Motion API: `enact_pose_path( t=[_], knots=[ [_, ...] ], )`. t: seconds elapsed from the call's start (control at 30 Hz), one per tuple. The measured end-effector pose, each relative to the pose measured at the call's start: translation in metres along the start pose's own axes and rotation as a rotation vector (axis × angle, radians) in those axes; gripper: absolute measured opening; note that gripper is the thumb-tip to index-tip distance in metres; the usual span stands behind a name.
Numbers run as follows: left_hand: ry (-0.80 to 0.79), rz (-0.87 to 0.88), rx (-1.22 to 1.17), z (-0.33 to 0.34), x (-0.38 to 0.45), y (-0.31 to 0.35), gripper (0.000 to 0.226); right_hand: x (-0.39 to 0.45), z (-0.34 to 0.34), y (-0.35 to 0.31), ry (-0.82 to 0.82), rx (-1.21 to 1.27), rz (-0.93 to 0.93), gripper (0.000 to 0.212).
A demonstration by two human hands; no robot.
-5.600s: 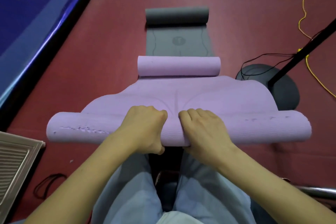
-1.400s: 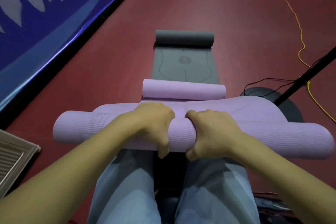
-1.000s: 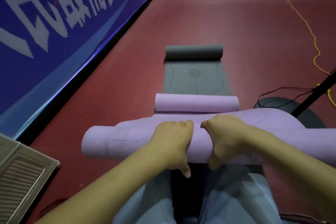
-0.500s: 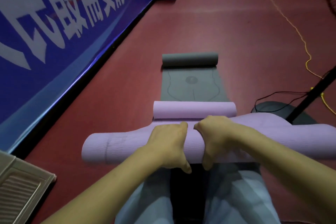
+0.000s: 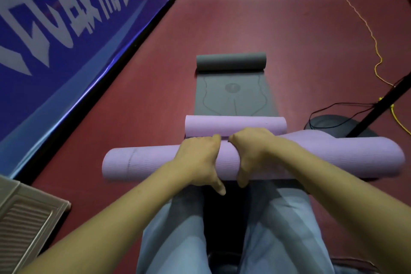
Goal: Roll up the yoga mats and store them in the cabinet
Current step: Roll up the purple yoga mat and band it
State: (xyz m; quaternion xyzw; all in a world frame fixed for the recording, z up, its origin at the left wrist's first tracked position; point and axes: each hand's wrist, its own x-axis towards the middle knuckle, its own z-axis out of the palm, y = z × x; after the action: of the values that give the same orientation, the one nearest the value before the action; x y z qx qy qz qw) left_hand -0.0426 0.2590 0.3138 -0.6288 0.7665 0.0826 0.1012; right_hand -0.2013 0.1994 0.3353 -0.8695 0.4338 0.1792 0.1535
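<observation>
A thick roll of the purple yoga mat (image 5: 142, 163) lies across the floor in front of my knees. My left hand (image 5: 198, 162) and my right hand (image 5: 251, 151) grip its middle side by side, fingers curled over the top and thumbs under the near side. Just behind them sits the mat's far end, also curled into a smaller purple roll (image 5: 235, 124). Only a short flat stretch shows between the two rolls, at the right. Beyond lies a grey yoga mat (image 5: 233, 98), flat, with its far end rolled up (image 5: 231, 61).
A blue banner wall (image 5: 66, 29) runs along the left of the red floor. A beige slatted panel (image 5: 24, 224) lies at lower left. At right stand a dark round base (image 5: 340, 125) with a black pole (image 5: 382, 107), black cables and a yellow cord (image 5: 375, 46).
Both hands have rolled the purple mat forward; the roll has grown thicker and closed up on the small far roll. The head view has tilted up, showing more floor and wall.
</observation>
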Motion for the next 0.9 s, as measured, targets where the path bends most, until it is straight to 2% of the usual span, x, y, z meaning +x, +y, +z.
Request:
enact_pose_path(
  t=[0.03,0.1,0.17,0.2,0.37,0.43,0.47,0.53,0.6,0.63,0.7,0.8,0.9],
  knots=[
    [-0.004,0.009,0.015,-0.001,0.002,-0.001,0.092,0.000,0.005,-0.001,0.019,0.007,0.009,0.074],
    [-0.012,0.028,0.046,-0.004,0.006,-0.006,0.080,-0.007,0.019,-0.006,0.163,-0.025,0.023,0.070],
    [-0.042,0.026,0.048,-0.009,0.012,-0.011,0.074,-0.014,0.036,-0.011,0.328,-0.108,-0.004,0.063],
    [-0.062,0.023,0.040,-0.010,0.014,-0.012,0.073,-0.014,0.040,-0.012,0.352,-0.126,-0.009,0.062],
    [0.007,-0.028,-0.016,0.004,0.015,-0.009,0.096,0.004,0.004,0.000,0.095,-0.064,-0.004,0.067],
    [0.022,-0.032,0.009,0.007,0.015,-0.009,0.098,0.011,-0.002,0.003,0.020,-0.005,0.008,0.070],
    [0.018,-0.020,0.034,0.006,0.018,-0.011,0.095,0.012,0.001,0.002,0.030,0.008,0.019,0.071],
    [-0.009,0.006,0.072,0.000,0.026,-0.016,0.085,0.006,0.015,-0.002,0.160,-0.028,0.030,0.074],
    [-0.064,0.017,0.064,-0.006,0.033,-0.020,0.079,-0.002,0.033,-0.006,0.307,-0.091,0.013,0.068],
    [-0.089,0.019,0.051,-0.008,0.036,-0.020,0.078,-0.004,0.037,-0.007,0.326,-0.095,0.018,0.063],
    [-0.098,0.007,0.001,-0.006,0.038,-0.019,0.082,0.000,0.023,-0.002,0.239,-0.092,0.040,0.060],
    [-0.051,-0.020,-0.032,0.004,0.036,-0.017,0.101,0.018,-0.002,0.007,0.055,-0.080,0.023,0.060],
    [-0.044,-0.015,0.021,0.004,0.039,-0.021,0.097,0.021,0.004,0.008,0.078,-0.033,0.022,0.067]
  ],
)
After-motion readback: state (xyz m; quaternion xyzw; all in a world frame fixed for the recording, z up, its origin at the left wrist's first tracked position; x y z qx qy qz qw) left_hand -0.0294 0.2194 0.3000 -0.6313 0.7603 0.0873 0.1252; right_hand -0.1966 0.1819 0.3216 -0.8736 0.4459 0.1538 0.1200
